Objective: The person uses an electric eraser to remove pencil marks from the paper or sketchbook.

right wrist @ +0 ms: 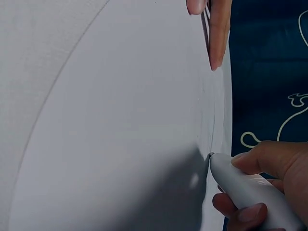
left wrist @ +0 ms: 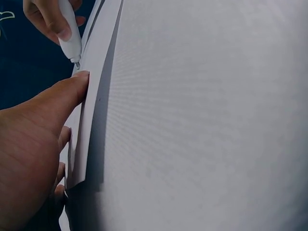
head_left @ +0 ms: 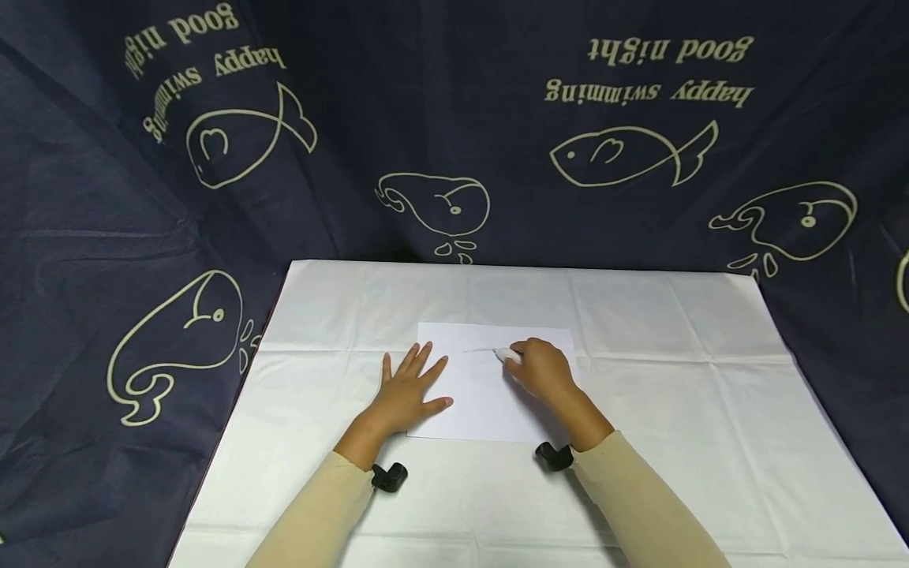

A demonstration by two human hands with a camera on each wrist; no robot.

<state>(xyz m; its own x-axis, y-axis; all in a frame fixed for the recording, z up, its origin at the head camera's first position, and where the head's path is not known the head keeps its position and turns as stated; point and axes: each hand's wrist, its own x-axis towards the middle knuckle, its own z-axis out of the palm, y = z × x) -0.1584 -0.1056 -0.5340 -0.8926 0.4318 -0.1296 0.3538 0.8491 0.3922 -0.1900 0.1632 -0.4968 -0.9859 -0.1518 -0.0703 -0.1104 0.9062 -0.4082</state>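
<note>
A sheet of white paper (head_left: 476, 406) lies on the white-covered table. My left hand (head_left: 403, 398) rests on its left part with the fingers spread and straight. In my right hand (head_left: 545, 372), over the sheet's upper right, I grip a plump white correction pen (head_left: 507, 355). The left wrist view shows the pen's (left wrist: 71, 44) narrow metal tip pointing down near my left thumb. A thin, faint line (head_left: 477, 349) runs leftward from the tip across the upper paper. In the right wrist view the pen (right wrist: 250, 185) meets the sheet, my fingers and thumb around its body.
The white tablecloth (head_left: 675, 410) has fold creases. Behind the table hangs a dark blue cloth (head_left: 497, 102) with fish and whale drawings and upside-down lettering. Each wrist carries a small black camera, the left camera (head_left: 390, 477) and the right camera (head_left: 554, 457).
</note>
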